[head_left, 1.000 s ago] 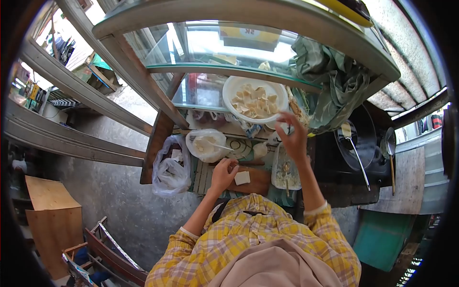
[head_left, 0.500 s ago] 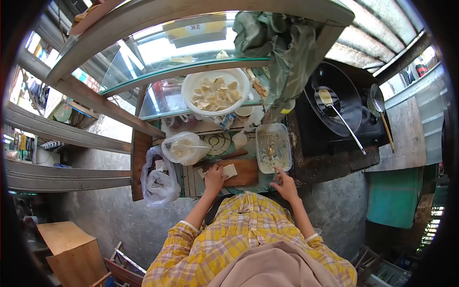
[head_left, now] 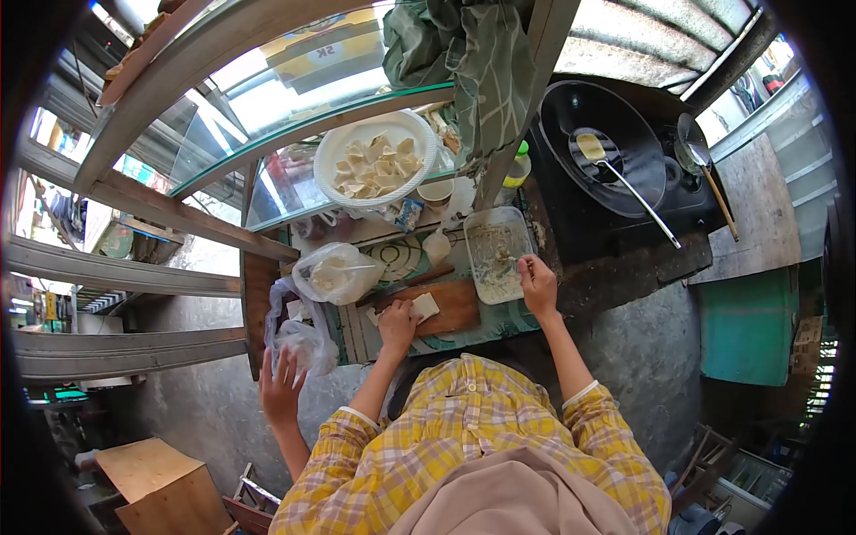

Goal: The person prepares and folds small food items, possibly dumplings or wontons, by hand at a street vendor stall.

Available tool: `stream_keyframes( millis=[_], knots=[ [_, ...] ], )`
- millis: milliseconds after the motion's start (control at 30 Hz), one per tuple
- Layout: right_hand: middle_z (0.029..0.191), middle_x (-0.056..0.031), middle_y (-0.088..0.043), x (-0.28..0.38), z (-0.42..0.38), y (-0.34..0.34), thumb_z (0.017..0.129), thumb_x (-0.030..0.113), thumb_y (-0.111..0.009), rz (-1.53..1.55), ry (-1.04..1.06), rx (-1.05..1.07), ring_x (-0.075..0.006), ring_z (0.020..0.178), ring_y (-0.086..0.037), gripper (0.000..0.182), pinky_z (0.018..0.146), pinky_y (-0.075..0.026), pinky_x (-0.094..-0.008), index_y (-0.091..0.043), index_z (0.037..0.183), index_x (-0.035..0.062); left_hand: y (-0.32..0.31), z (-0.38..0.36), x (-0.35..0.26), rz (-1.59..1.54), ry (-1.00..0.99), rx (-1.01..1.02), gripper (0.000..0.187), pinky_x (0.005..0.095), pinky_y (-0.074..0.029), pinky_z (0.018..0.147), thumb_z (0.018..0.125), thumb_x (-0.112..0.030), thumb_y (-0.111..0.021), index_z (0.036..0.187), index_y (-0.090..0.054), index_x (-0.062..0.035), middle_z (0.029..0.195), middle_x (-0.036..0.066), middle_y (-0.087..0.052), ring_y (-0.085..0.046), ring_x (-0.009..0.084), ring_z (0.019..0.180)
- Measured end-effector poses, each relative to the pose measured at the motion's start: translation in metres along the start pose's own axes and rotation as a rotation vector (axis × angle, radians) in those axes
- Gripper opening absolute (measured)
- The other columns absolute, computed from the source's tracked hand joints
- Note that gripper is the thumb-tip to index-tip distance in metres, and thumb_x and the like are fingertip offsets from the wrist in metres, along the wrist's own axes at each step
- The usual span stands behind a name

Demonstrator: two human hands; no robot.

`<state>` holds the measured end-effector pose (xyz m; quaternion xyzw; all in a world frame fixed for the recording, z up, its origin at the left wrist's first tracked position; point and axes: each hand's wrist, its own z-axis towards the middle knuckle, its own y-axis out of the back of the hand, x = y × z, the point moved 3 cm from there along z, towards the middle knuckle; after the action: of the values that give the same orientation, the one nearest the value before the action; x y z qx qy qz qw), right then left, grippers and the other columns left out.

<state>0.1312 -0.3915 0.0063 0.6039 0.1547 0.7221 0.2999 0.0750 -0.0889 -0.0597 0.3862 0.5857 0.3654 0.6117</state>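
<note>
My left hand [head_left: 397,325] rests on the wooden board [head_left: 458,308] with its fingers bent together at the edge of a flat white piece [head_left: 425,307]. Over the right edge of the clear container [head_left: 476,259] hangs my right hand [head_left: 537,286], its fingers pinched on something hidden or too small to name. Pale, wet-looking residue coats the inside of the container. Left of the board lies a white plastic bag [head_left: 335,273].
Another person's open hand [head_left: 281,385] reaches in at the lower left, beside a clear bag [head_left: 308,343]. A white bowl [head_left: 327,187] of folded pieces stands behind glass. At the right, a spatula rests in the black wok [head_left: 557,169].
The view has shifted. My right hand has risen along the container's right edge and its fingers have closed. The other person's hand has appeared at the left.
</note>
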Motion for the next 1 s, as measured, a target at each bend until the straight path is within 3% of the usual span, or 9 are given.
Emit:
stream_keyframes(
  millis=[33,133,267,433,467,633,733,933,1000],
  knots=[
    [0.058,-0.0096,-0.052,0.018,0.002,0.008,0.093,0.025,-0.047,-0.02,0.01,-0.012,-0.0208,0.051,-0.055,0.025,0.049,-0.041,-0.0319,-0.057,0.083,0.0047,-0.001,0.001,0.001,-0.024,0.03,0.028,0.034,0.0378,-0.047,0.07,0.063,-0.024,-0.076,0.091,-0.063,-0.0087,0.089,0.006,-0.059,-0.06,0.0266,0.082],
    [0.072,-0.0153,-0.059,0.033,0.003,0.017,0.093,0.023,-0.045,-0.11,0.029,0.072,-0.0354,0.062,-0.057,0.022,0.053,-0.044,-0.0399,-0.055,0.085,0.0047,-0.002,0.001,0.001,-0.026,0.063,0.034,0.036,0.0371,-0.047,0.07,0.063,-0.023,-0.076,0.093,-0.063,-0.0082,0.089,0.006,-0.059,-0.06,0.027,0.082],
    [0.073,-0.0191,-0.058,0.043,0.001,0.011,0.092,0.019,-0.043,-0.218,0.08,0.144,-0.0382,0.064,-0.057,0.02,0.055,-0.044,-0.0447,-0.051,0.084,0.0028,0.001,0.001,0.0,-0.002,0.066,-0.046,0.037,0.0372,-0.046,0.069,0.063,-0.024,-0.076,0.092,-0.063,-0.0078,0.089,0.007,-0.059,-0.059,0.0271,0.08],
    [0.072,-0.0225,-0.056,0.037,-0.004,-0.009,0.093,0.017,-0.042,-0.145,0.066,0.147,-0.0412,0.069,-0.055,0.021,0.058,-0.042,-0.0458,-0.05,0.084,0.0,-0.004,0.0,0.006,-0.022,0.106,0.06,0.039,0.0388,-0.046,0.071,0.063,-0.028,-0.076,0.094,-0.063,-0.0082,0.091,0.007,-0.059,-0.058,0.0263,0.085],
    [0.072,-0.0226,-0.055,0.039,-0.005,-0.011,0.093,0.017,-0.042,-0.133,0.061,0.157,-0.0413,0.069,-0.055,0.021,0.059,-0.041,-0.0459,-0.05,0.084,-0.0003,-0.006,0.0,0.006,-0.025,0.13,0.104,0.039,0.0396,-0.045,0.072,0.064,-0.029,-0.075,0.095,-0.063,-0.0087,0.093,0.007,-0.059,-0.058,0.026,0.088],
    [0.07,-0.0212,-0.055,0.039,-0.015,-0.017,0.093,0.017,-0.04,-0.07,0.115,0.149,-0.042,0.068,-0.053,0.021,0.059,-0.042,-0.0473,-0.05,0.085,-0.0006,0.004,-0.001,0.0,0.013,0.018,-0.082,0.036,0.0367,-0.047,0.07,0.062,-0.026,-0.076,0.09,-0.065,-0.0069,0.086,0.007,-0.061,-0.06,0.0266,0.078],
    [0.066,-0.0191,-0.055,0.031,-0.02,-0.016,0.093,0.017,-0.04,-0.036,0.073,0.13,-0.0379,0.063,-0.055,0.024,0.057,-0.043,-0.0435,-0.05,0.082,-0.0011,0.003,-0.001,0.002,-0.011,0.011,-0.086,0.035,0.0368,-0.047,0.069,0.062,-0.026,-0.076,0.09,-0.065,-0.0068,0.087,0.007,-0.062,-0.061,0.0265,0.078],
    [0.06,-0.0137,-0.053,-0.012,-0.023,-0.005,0.093,0.018,-0.04,0.424,-0.476,0.049,-0.0261,0.056,-0.056,0.026,0.054,-0.043,-0.0349,-0.053,0.08,-0.0005,0.007,-0.003,-0.002,-0.005,0.012,-0.072,0.033,0.0368,-0.047,0.068,0.063,-0.025,-0.076,0.089,-0.066,-0.0067,0.088,0.006,-0.063,-0.061,0.0261,0.078],
    [0.062,-0.014,-0.055,-0.01,-0.023,0.0,0.093,0.017,-0.04,0.32,-0.384,0.073,-0.0281,0.059,-0.058,0.025,0.056,-0.044,-0.0358,-0.054,0.082,0.0001,0.007,-0.004,-0.002,0.004,0.004,-0.083,0.033,0.0367,-0.047,0.068,0.063,-0.025,-0.076,0.089,-0.066,-0.007,0.088,0.006,-0.063,-0.061,0.0259,0.078]
  ],
)
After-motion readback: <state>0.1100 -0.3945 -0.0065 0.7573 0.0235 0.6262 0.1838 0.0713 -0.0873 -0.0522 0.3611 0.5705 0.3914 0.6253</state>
